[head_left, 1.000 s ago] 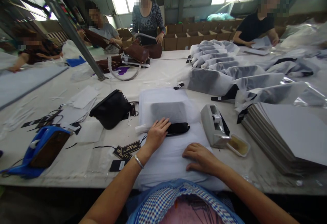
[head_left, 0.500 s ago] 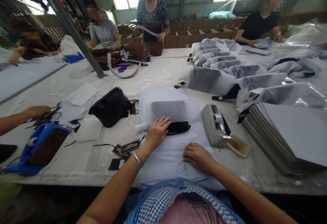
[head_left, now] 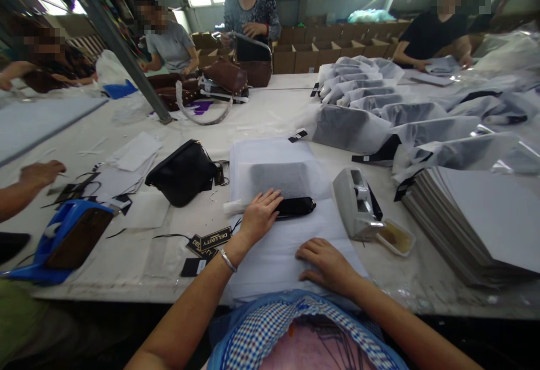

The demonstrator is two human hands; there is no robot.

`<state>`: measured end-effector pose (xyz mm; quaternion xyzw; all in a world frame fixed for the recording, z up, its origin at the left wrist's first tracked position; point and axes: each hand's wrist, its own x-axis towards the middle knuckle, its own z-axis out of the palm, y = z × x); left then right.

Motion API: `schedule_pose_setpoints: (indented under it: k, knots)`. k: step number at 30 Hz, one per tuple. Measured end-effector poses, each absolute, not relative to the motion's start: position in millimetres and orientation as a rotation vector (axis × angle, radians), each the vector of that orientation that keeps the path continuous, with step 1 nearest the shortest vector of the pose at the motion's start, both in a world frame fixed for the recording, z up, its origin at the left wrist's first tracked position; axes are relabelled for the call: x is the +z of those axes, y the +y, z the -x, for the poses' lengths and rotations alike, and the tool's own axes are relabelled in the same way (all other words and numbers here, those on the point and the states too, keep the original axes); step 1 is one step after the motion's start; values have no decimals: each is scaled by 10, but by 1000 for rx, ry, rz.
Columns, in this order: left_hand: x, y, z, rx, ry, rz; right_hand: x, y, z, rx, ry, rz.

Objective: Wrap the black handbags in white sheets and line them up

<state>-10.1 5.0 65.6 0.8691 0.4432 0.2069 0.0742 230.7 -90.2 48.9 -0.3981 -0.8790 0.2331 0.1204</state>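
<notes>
Facing open cartons (head_left: 318,56) beyond the far edge of a long white table (head_left: 270,112). Near the middle of the near edge, covering part of a black roll (head_left: 295,207) beside a wrapped dark block (head_left: 280,176) on white sheets (head_left: 291,238) with the left hand (head_left: 262,212), fingers extended, slightly parted, apparently steadying rather than gripping. Resting the right hand (head_left: 324,262) closer to the edge, fingers loosely bent and gripping nothing visible, probably keeping the sheets flat. Working between a black bag (head_left: 181,173) and printed tags (head_left: 216,240) leftward and a grey tape dispenser (head_left: 349,207) rightward, seemingly placed within reach. Having stacked boards (head_left: 485,212) lying toward the near right corner, perhaps for lifting singly.
</notes>
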Motion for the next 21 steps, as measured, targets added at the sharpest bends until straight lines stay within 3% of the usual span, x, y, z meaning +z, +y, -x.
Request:
schedule_pose_setpoints:
  k: [8, 16, 21]
  knots:
    - [679, 45, 97, 615, 1331, -2569, 408, -831, -2237, 673, -2617, 1171]
    - [849, 106, 134, 495, 1282, -2486, 736, -582, -2247, 1028, -2276, 1280]
    - [1182, 274, 242, 308, 1172, -2458, 993, -182, -2240, 1009, -2231, 1312]
